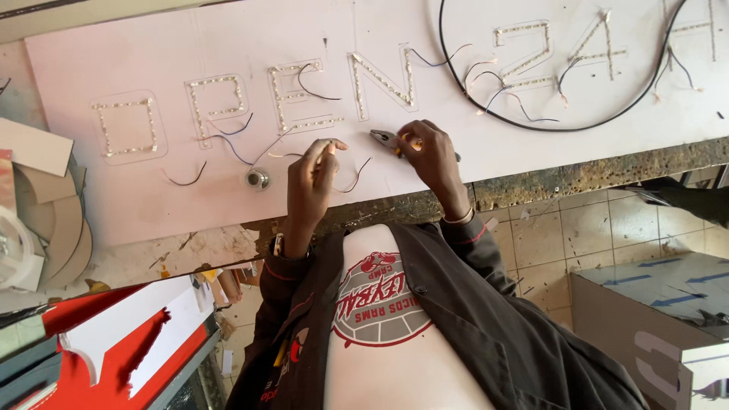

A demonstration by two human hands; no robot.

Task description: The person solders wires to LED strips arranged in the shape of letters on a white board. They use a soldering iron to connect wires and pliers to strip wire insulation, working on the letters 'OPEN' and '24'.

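Pliers are gripped in the right hand, at 12 o'clock from the chest. A thin wire is pinched by the left hand (fingertips closed), over the white sign board; small metal cylinder at 9 o'clock.

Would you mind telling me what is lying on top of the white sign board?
On the white board lie LED-strip letters, thin loose wires, a black cable loop and a small metal cylinder. The left hand pinches a wire; the right hand holds pliers. The hands hide the board beneath.

Two hands, one pair of pliers, one white sign board.
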